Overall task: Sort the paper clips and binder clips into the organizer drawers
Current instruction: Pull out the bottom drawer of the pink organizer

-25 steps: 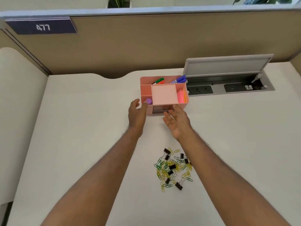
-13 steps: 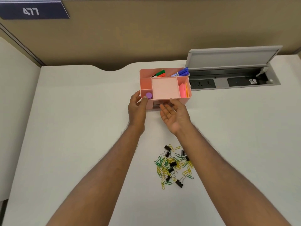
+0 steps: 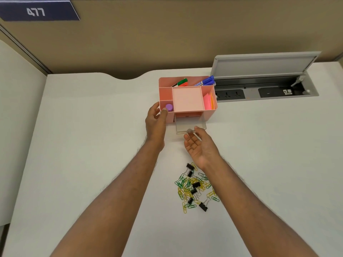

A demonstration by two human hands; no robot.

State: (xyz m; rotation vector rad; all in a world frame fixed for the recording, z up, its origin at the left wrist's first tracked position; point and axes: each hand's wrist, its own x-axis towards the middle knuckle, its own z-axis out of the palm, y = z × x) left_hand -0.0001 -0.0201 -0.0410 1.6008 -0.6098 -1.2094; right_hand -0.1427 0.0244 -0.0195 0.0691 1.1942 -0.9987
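Note:
A pink desk organizer (image 3: 209,115) stands at the back of the white desk. Its clear drawer (image 3: 189,126) is pulled partway out at the front and looks empty. My right hand (image 3: 199,144), palm up, pinches the drawer's small knob (image 3: 189,131) with its fingertips. My left hand (image 3: 156,123) grips the organizer's front left corner, thumb on the rim. A pile of green and yellow paper clips (image 3: 185,182) mixed with black binder clips (image 3: 196,184) lies on the desk nearer me, just behind my right wrist.
The organizer's top holds markers (image 3: 206,82), sticky notes (image 3: 209,103) and a purple cap (image 3: 169,107). An open socket box with a raised grey lid (image 3: 263,64) sits to the right. A beige partition (image 3: 167,38) runs behind the desk.
The clear drawer, shut before, has slid out toward me with my right hand on its knob. My left hand stays on the organizer's corner. The camera has tilted down slightly.

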